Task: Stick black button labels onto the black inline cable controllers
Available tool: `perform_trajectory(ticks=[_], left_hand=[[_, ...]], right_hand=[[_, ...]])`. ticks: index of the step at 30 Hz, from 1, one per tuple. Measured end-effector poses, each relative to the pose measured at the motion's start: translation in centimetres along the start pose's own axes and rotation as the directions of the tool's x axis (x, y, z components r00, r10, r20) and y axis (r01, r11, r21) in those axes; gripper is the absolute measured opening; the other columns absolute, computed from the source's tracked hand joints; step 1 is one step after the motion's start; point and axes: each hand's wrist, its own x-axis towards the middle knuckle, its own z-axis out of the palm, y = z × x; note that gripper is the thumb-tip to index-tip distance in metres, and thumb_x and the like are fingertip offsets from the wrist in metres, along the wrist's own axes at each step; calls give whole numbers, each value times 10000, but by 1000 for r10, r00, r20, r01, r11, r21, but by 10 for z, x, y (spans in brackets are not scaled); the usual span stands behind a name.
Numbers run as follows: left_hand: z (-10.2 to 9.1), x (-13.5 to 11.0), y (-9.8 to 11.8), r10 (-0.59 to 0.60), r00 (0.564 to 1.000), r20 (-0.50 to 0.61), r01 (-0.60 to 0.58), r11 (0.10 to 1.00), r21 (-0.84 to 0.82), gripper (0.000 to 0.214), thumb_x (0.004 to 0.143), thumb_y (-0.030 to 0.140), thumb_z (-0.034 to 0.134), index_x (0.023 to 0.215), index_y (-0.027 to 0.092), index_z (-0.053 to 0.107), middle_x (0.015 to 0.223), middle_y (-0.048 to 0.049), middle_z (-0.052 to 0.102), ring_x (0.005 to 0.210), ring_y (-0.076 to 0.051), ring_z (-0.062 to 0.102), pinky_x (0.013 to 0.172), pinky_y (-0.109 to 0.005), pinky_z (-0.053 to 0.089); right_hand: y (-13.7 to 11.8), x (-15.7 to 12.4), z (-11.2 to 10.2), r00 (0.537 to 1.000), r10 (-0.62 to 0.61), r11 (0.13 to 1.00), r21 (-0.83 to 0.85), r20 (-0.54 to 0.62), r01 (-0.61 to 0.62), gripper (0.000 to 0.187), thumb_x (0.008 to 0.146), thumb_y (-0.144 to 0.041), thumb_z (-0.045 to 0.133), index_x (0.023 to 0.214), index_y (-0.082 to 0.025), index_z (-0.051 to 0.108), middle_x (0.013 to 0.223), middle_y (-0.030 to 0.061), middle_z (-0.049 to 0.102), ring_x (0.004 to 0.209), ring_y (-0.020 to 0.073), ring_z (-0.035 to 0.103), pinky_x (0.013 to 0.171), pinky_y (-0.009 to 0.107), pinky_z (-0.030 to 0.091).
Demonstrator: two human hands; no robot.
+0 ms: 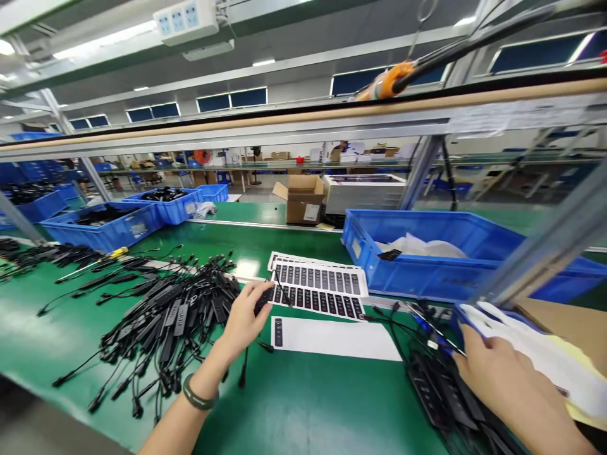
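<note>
My left hand is closed around a small black inline controller with a cable, over the left end of the sticker sheets. Those white sheets carry rows of black button labels. Just below lies a white backing strip with one black label at its left end. At the right, my right hand has its fingers curled at the end of thin metal tweezers, partly hidden. Under and beside it is a heap of black controllers with cables.
A large pile of black cabled controllers spreads left of my left hand. A yellow-handled screwdriver lies beyond it. Blue bins and a cardboard box stand at the back. A metal post slants near my right arm.
</note>
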Motion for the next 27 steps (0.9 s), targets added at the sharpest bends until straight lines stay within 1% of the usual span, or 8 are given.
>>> perform_trajectory(ticks=[3, 6, 8, 12, 19, 21, 24, 27], left_hand=[[-22, -14, -26, -118, 993, 27, 105, 951, 292, 452, 913, 168, 426, 1354, 262, 450, 1226, -77, 537, 1045, -187, 596, 891, -315, 500], [-18, -28, -44, -262, 963, 68, 201, 859, 471, 490, 849, 98, 471, 1322, 222, 486, 1179, -104, 557, 993, -223, 613, 805, -335, 525], [-7, -34, -47, -303, 950, 73, 224, 827, 515, 520, 795, 46, 505, 1295, 191, 512, 1191, -137, 556, 1044, -274, 594, 824, -388, 520], [12, -32, -36, -286, 952, 104, 188, 822, 537, 466, 820, 52, 503, 1273, 161, 528, 1294, -179, 505, 1202, -337, 482, 957, -517, 437], [41, -3, -31, -25, 905, 424, -79, 971, 227, 609, 692, 139, 666, 1285, 216, 551, 1277, -99, 614, 1172, -250, 566, 1033, -381, 438], [52, 1, -49, 45, 884, 465, -116, 985, 125, 583, 673, 178, 652, 1252, 196, 584, 1294, -141, 617, 1174, -298, 588, 1022, -436, 454], [79, 12, -97, 0, 921, 389, 57, 989, -135, 468, 619, 337, 698, 1083, 285, 679, 1218, -75, 682, 1135, -338, 622, 1017, -446, 461], [109, 29, -141, 22, 936, 351, 74, 963, -260, 476, 507, 402, 739, 976, 327, 703, 1128, -49, 722, 1116, -366, 626, 996, -435, 474]], right_hand=[[-64, 1, 11, 983, -178, 954, 256, 51, 159, 395, 880, -223, 458, 1185, -53, 644, 1033, 290, 642, 850, 387, 653, 684, 501, 466], [-144, 2, 18, 893, -440, 718, 634, 95, 287, 338, 887, -219, 431, 1104, -128, 673, 1071, 188, 660, 961, 310, 645, 849, 447, 488], [-193, 1, 24, 856, -508, 647, 696, 91, 310, 284, 886, -243, 476, 1076, -175, 675, 1037, 119, 667, 931, 247, 649, 847, 364, 498], [-255, -1, 34, 864, -495, 630, 723, 93, 283, 290, 804, -316, 655, 1045, -156, 656, 1038, 132, 617, 1005, 288, 582, 871, 386, 466], [-276, -5, 32, 896, -420, 702, 678, 143, 221, 327, 716, -268, 743, 999, -138, 641, 1063, 139, 596, 1014, 293, 539, 868, 396, 440], [-276, -7, 27, 910, -384, 740, 641, 153, 205, 456, 683, -318, 775, 1067, -122, 629, 1114, 152, 599, 1035, 301, 536, 870, 405, 445], [-277, -5, 29, 921, -360, 787, 579, 151, 213, 552, 616, -457, 803, 1037, -137, 649, 1135, 146, 618, 1045, 325, 539, 867, 446, 459], [-280, 0, 45, 916, -385, 807, 524, 114, 274, 596, 670, -542, 743, 1071, -113, 644, 1107, 154, 641, 1012, 314, 563, 847, 444, 483]])
